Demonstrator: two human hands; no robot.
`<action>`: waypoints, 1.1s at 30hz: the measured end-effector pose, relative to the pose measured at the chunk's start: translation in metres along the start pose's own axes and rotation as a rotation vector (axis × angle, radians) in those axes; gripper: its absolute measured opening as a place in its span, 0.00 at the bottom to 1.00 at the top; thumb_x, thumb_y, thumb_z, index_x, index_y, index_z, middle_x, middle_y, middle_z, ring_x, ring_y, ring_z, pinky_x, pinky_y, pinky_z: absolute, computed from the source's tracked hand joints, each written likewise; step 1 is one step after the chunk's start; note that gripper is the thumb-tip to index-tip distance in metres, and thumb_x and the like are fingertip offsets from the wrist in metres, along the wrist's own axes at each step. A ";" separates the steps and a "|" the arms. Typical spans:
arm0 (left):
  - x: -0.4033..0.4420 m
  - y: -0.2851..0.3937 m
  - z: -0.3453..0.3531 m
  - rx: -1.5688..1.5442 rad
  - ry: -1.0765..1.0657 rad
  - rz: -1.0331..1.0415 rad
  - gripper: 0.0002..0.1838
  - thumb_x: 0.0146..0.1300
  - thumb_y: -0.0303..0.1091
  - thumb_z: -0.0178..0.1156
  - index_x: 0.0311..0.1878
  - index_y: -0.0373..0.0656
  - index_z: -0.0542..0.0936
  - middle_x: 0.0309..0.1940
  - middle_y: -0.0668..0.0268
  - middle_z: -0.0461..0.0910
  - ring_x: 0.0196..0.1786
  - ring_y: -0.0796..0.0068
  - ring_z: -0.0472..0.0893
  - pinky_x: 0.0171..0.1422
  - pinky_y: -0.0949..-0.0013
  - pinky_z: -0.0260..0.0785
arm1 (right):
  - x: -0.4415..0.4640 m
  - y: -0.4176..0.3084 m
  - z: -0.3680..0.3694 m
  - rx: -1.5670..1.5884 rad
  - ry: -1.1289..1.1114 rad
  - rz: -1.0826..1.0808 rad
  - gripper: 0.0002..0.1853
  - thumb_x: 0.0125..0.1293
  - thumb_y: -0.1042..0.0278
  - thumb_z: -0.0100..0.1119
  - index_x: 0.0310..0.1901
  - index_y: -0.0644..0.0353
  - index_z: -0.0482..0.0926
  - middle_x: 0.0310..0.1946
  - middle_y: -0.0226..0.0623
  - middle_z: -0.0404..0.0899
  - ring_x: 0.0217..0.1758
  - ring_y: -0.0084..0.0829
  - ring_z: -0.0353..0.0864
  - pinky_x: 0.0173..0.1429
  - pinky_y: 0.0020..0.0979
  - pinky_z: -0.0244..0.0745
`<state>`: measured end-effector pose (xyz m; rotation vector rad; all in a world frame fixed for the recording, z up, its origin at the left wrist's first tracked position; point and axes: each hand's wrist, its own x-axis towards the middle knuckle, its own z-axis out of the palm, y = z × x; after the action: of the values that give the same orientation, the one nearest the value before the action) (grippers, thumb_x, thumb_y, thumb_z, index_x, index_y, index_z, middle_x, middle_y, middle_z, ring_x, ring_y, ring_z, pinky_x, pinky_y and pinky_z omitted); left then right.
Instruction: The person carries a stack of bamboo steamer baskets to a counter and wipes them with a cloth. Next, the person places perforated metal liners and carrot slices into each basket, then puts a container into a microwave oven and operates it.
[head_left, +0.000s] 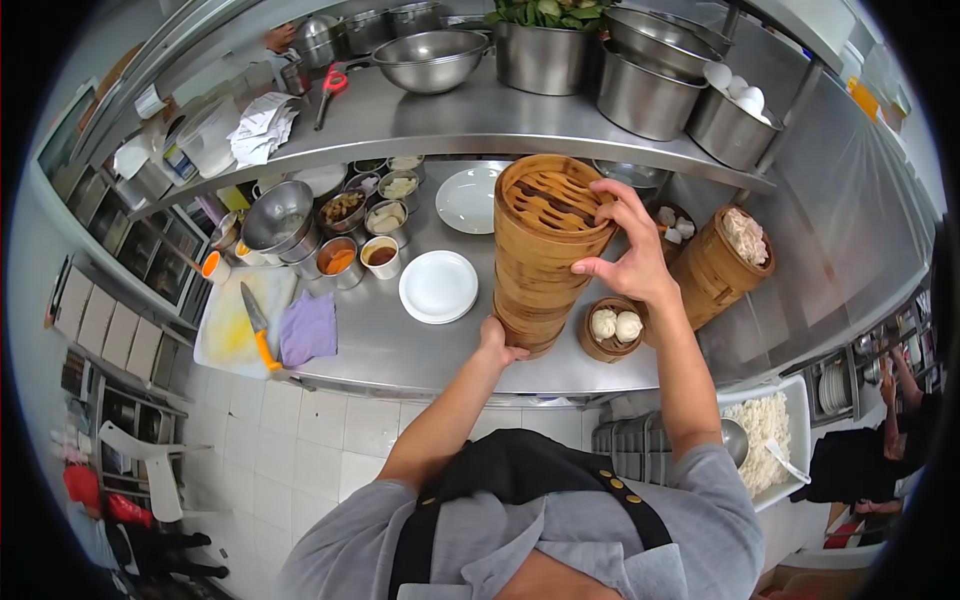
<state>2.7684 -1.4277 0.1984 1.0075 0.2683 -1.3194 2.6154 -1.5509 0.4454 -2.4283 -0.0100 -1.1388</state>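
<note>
A tall stack of bamboo steamers [545, 260] stands in front of me, its top tier covered by a slatted piece. My left hand [497, 347] is closed around the bottom of the stack on its left side. Higher up, my right hand [635, 240] grips the top tier, fingers on the rim and thumb against the side. Whether the stack rests on the counter or is lifted, I cannot tell. Just right of it sits a small steamer [608, 348] holding two white buns [616, 325]. White plates [438, 287] are piled to the left.
Another steamer stack [715, 275] leans at right. A knife [258, 325] lies on the cutting board [215, 335], beside a purple cloth [309, 329]. Ingredient bowls [340, 262] fill the counter's left. A steel shelf [430, 125] with pots overhangs the back. People are at both sides.
</note>
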 end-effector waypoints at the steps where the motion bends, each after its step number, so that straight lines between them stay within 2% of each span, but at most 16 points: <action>1: 0.000 -0.001 0.002 -0.015 0.007 0.005 0.30 0.75 0.51 0.29 0.75 0.49 0.51 0.76 0.57 0.51 0.76 0.43 0.50 0.71 0.26 0.35 | 0.001 0.000 0.001 0.006 0.024 -0.002 0.31 0.34 0.55 0.82 0.34 0.62 0.72 0.58 0.46 0.71 0.62 0.45 0.71 0.65 0.40 0.65; 6: -0.014 -0.014 -0.024 0.011 -0.017 0.038 0.32 0.74 0.53 0.36 0.75 0.47 0.51 0.74 0.51 0.51 0.73 0.40 0.57 0.71 0.36 0.52 | 0.011 -0.005 -0.002 0.027 0.028 -0.056 0.29 0.29 0.60 0.83 0.32 0.64 0.74 0.54 0.44 0.76 0.56 0.44 0.77 0.58 0.37 0.72; 7: -0.019 -0.017 -0.031 0.126 0.098 0.088 0.33 0.73 0.54 0.41 0.75 0.49 0.52 0.74 0.52 0.52 0.64 0.38 0.69 0.64 0.40 0.66 | 0.013 -0.006 -0.003 0.018 0.038 -0.103 0.29 0.29 0.60 0.83 0.31 0.64 0.74 0.54 0.45 0.76 0.56 0.44 0.77 0.58 0.37 0.72; 10: 0.018 -0.038 -0.108 0.053 -0.006 0.185 0.33 0.71 0.48 0.48 0.74 0.48 0.53 0.69 0.52 0.59 0.56 0.41 0.76 0.57 0.47 0.74 | 0.016 -0.019 -0.010 0.081 0.100 -0.090 0.29 0.31 0.58 0.83 0.30 0.65 0.73 0.53 0.47 0.76 0.55 0.43 0.77 0.56 0.38 0.73; 14: -0.054 -0.008 -0.113 0.012 0.072 0.344 0.31 0.67 0.44 0.56 0.69 0.43 0.60 0.70 0.52 0.56 0.53 0.48 0.79 0.55 0.49 0.76 | 0.018 -0.054 -0.027 0.120 0.027 -0.286 0.31 0.34 0.52 0.82 0.29 0.65 0.73 0.50 0.51 0.78 0.52 0.48 0.78 0.59 0.47 0.70; 16: -0.118 0.012 -0.105 0.257 0.083 0.846 0.37 0.60 0.33 0.62 0.72 0.48 0.59 0.70 0.54 0.56 0.57 0.48 0.76 0.52 0.54 0.76 | 0.015 -0.072 -0.014 0.152 -0.135 -0.342 0.32 0.30 0.49 0.82 0.26 0.65 0.73 0.48 0.51 0.78 0.51 0.52 0.79 0.60 0.51 0.68; 18: -0.214 0.040 -0.069 0.539 0.220 1.415 0.40 0.52 0.26 0.66 0.70 0.47 0.61 0.70 0.54 0.57 0.67 0.49 0.67 0.60 0.52 0.71 | 0.002 -0.080 0.020 0.202 -0.213 -0.298 0.30 0.42 0.42 0.75 0.26 0.66 0.76 0.45 0.48 0.79 0.50 0.56 0.78 0.61 0.52 0.68; 20: -0.289 0.072 -0.064 1.230 0.167 1.665 0.43 0.45 0.26 0.72 0.67 0.47 0.65 0.71 0.53 0.57 0.73 0.48 0.57 0.68 0.49 0.62 | 0.007 -0.094 0.057 0.413 -0.345 -0.193 0.27 0.34 0.51 0.81 0.28 0.64 0.79 0.45 0.46 0.78 0.50 0.54 0.78 0.61 0.50 0.70; 21: -0.302 0.083 -0.064 1.241 0.196 1.693 0.43 0.45 0.26 0.72 0.67 0.47 0.65 0.71 0.53 0.57 0.73 0.48 0.57 0.68 0.49 0.62 | 0.011 -0.094 0.075 0.425 -0.336 -0.229 0.27 0.34 0.51 0.81 0.28 0.64 0.79 0.45 0.46 0.78 0.50 0.54 0.78 0.61 0.50 0.70; 23: -0.319 0.105 -0.072 1.493 -0.104 1.648 0.43 0.38 0.34 0.78 0.62 0.44 0.69 0.66 0.53 0.62 0.72 0.45 0.56 0.71 0.48 0.56 | 0.022 -0.099 0.111 0.587 -0.493 -0.079 0.28 0.29 0.58 0.84 0.32 0.64 0.80 0.51 0.47 0.74 0.53 0.49 0.78 0.61 0.46 0.71; 26: -0.327 0.147 -0.117 1.482 -0.085 1.622 0.39 0.36 0.39 0.80 0.53 0.40 0.72 0.57 0.55 0.68 0.71 0.46 0.59 0.70 0.49 0.58 | 0.051 -0.120 0.165 0.655 -0.286 -0.163 0.32 0.33 0.57 0.84 0.42 0.63 0.81 0.57 0.48 0.69 0.58 0.45 0.74 0.61 0.42 0.71; 27: -0.334 0.166 -0.130 1.408 0.003 1.675 0.35 0.36 0.40 0.80 0.46 0.38 0.72 0.50 0.56 0.71 0.65 0.49 0.66 0.66 0.54 0.63 | 0.060 -0.131 0.182 0.629 -0.172 -0.101 0.38 0.37 0.55 0.83 0.51 0.63 0.78 0.63 0.51 0.64 0.63 0.45 0.71 0.61 0.41 0.70; 28: -0.349 0.189 -0.142 1.421 0.008 1.699 0.35 0.36 0.40 0.80 0.46 0.38 0.72 0.50 0.56 0.71 0.65 0.49 0.66 0.66 0.54 0.63 | 0.069 -0.143 0.198 0.629 -0.157 -0.125 0.38 0.37 0.55 0.83 0.51 0.63 0.78 0.63 0.51 0.64 0.63 0.45 0.71 0.61 0.41 0.70; 30: -0.392 0.251 -0.167 1.308 0.444 1.921 0.36 0.35 0.41 0.81 0.44 0.38 0.71 0.48 0.55 0.71 0.55 0.53 0.72 0.58 0.58 0.66 | 0.081 -0.167 0.228 0.626 -0.029 0.008 0.40 0.40 0.54 0.81 0.57 0.61 0.76 0.67 0.53 0.61 0.66 0.49 0.68 0.63 0.41 0.69; 32: -0.431 0.340 -0.192 1.190 0.628 2.208 0.37 0.35 0.41 0.81 0.46 0.38 0.70 0.45 0.56 0.70 0.48 0.56 0.72 0.53 0.61 0.67 | 0.068 -0.157 0.271 0.611 -0.422 -0.172 0.38 0.46 0.58 0.79 0.60 0.60 0.75 0.64 0.45 0.70 0.68 0.42 0.67 0.63 0.39 0.69; 33: -0.451 0.390 -0.196 1.186 0.725 2.292 0.38 0.36 0.40 0.81 0.48 0.38 0.69 0.45 0.56 0.70 0.48 0.56 0.72 0.53 0.60 0.67 | 0.050 -0.165 0.295 0.835 -0.614 0.065 0.36 0.49 0.62 0.78 0.60 0.61 0.75 0.61 0.41 0.74 0.68 0.35 0.68 0.63 0.36 0.70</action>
<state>3.0552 -1.0119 0.5708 1.6132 -1.0570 1.2256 2.8308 -1.2922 0.3839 -1.8748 -0.4886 -0.2163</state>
